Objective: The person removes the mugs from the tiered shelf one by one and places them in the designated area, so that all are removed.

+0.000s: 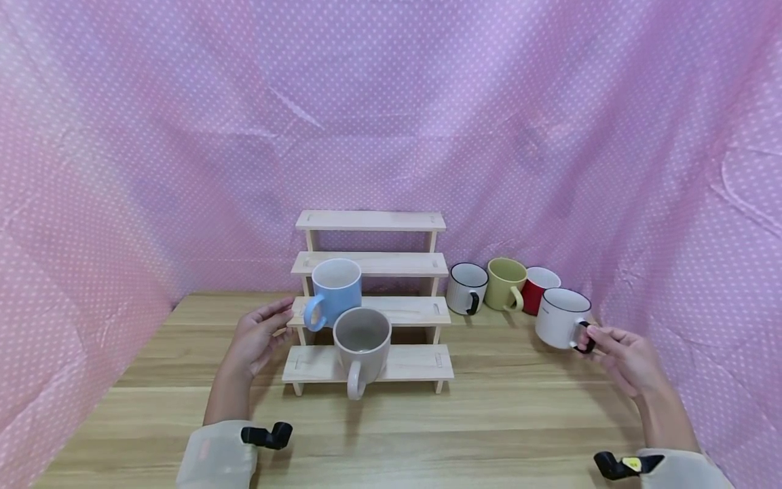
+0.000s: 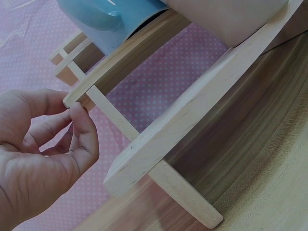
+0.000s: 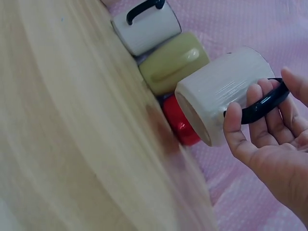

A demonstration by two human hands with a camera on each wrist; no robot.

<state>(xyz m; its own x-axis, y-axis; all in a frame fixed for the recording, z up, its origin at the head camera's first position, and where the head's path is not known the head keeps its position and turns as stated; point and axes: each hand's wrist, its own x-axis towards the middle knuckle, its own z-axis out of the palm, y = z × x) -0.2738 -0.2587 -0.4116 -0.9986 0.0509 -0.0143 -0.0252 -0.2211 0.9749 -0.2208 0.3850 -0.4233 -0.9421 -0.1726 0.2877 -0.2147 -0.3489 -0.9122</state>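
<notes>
Pinching the curved black handle, the right hand has hold of the white mug, a straight-walled cylinder with a thin dark rim! It's tilted, underside showing in the right wrist view, just to the left of the fingers and clear of the wood-grained worktop. Right behind it: a shiny red mug, a rounded green mug and a finely ribbed mug, all in a row. Over to the left hand, thumb and finger pinching the end of a pale, flat-boarded wooden rack, second step up! That step carries a smooth blue mug; below sits a tapered grey mug, handle facing front.
</notes>
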